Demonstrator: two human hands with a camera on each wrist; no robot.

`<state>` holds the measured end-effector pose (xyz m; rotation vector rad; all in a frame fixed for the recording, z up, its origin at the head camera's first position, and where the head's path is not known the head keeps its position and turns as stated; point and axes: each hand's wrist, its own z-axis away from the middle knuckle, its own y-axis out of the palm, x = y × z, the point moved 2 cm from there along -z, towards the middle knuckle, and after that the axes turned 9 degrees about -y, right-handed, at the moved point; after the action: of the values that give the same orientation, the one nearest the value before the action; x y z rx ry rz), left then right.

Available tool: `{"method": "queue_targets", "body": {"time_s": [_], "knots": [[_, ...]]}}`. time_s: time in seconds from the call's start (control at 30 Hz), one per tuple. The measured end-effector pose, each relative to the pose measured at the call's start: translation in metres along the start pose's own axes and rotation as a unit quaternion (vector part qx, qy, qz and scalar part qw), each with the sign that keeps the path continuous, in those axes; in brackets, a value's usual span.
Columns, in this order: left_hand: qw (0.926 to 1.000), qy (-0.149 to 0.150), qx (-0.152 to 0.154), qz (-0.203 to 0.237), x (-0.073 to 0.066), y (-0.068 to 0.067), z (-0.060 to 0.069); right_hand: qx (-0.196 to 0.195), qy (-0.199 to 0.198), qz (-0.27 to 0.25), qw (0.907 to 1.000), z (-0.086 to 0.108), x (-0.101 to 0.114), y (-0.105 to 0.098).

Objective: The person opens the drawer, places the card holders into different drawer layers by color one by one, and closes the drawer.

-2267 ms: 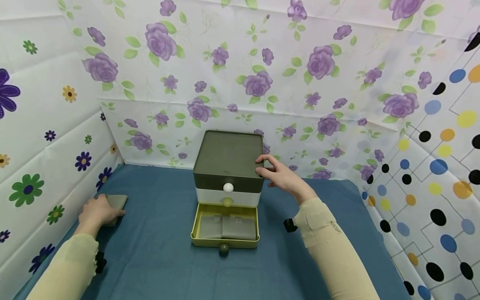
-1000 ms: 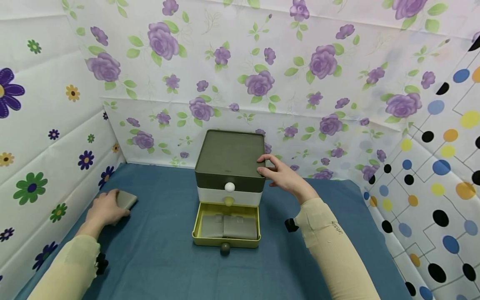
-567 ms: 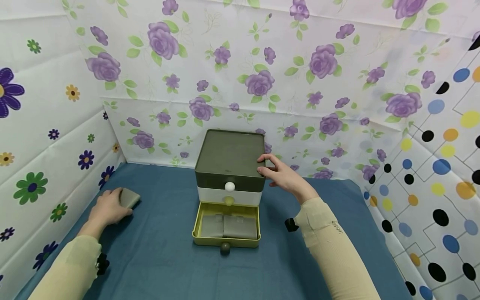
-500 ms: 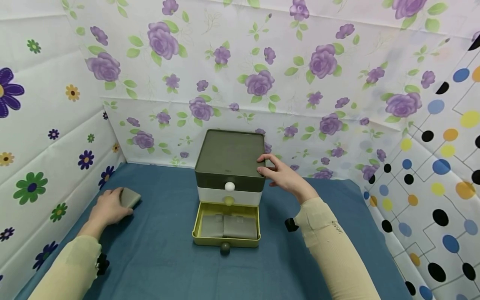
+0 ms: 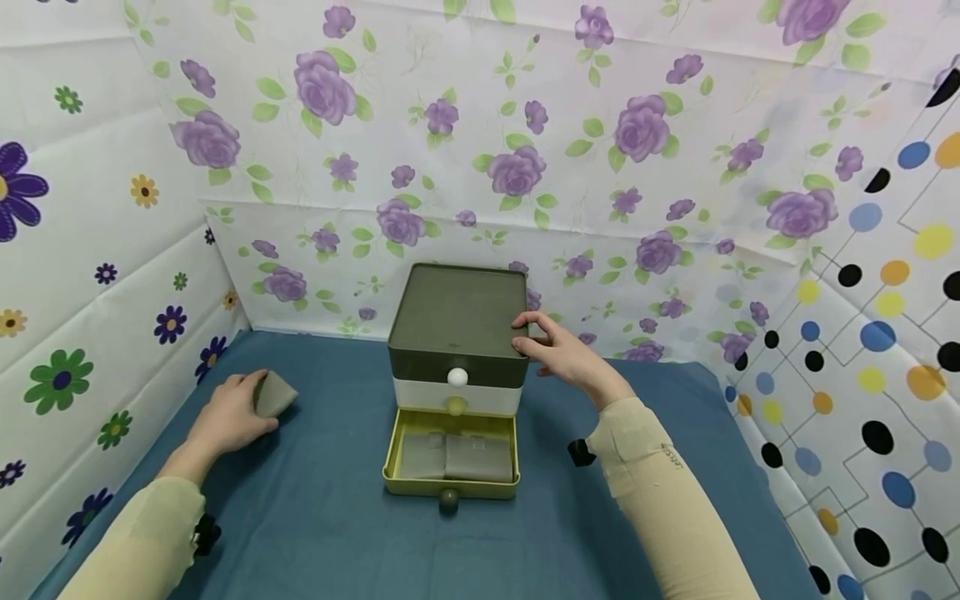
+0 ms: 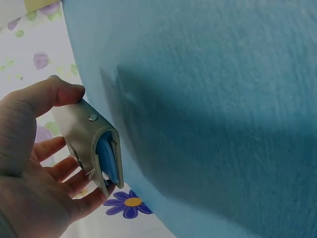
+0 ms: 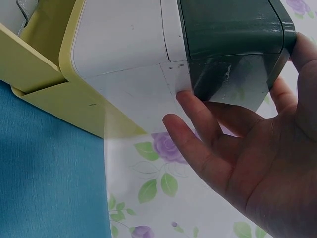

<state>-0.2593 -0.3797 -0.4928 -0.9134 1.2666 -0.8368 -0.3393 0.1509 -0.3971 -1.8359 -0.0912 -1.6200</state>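
In the left wrist view, my left hand (image 6: 39, 163) holds a small grey-beige snap wallet (image 6: 81, 126) between thumb and fingers; blue shows inside its open edge. The head view has this wallet (image 5: 274, 394) tilted above the cloth at the left, partly hidden by my left hand (image 5: 228, 414). A three-tier drawer box (image 5: 461, 310), dark green over white over yellow-green, stands in the middle. Its bottom drawer (image 5: 450, 488) is pulled out, with two grey wallets (image 5: 477, 457) side by side inside. My right hand (image 5: 564, 354) rests on the box's top right edge, some fingertips against its side.
A blue cloth (image 5: 322, 517) covers the table. Behind the box hangs a sheet with purple roses (image 5: 517, 171); patterned sheets close off the left and right sides. The bottom drawer's dark knob (image 5: 448, 501) sticks out toward me.
The wallet, flat on the cloth under my left hand at first, has been lifted, tilted and carried right toward the box. My right hand stays on the box.
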Motion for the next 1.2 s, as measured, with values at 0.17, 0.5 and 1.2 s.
{"method": "queue_targets", "body": {"time_s": [0.17,0.5,1.2], "knots": [[0.9997,0.021,-0.005,0.005,-0.011,0.002,0.003,-0.001,0.002,-0.002,1.0000,0.002,0.000,0.002],[0.9979,0.063,-0.015,-0.008,-0.026,0.004,0.006,-0.001,0.002,0.000,1.0000,0.003,0.000,0.002],[0.9815,0.190,-0.022,-0.007,-0.083,0.009,0.031,-0.002,-0.005,0.012,0.9999,0.000,0.000,0.001]]}}
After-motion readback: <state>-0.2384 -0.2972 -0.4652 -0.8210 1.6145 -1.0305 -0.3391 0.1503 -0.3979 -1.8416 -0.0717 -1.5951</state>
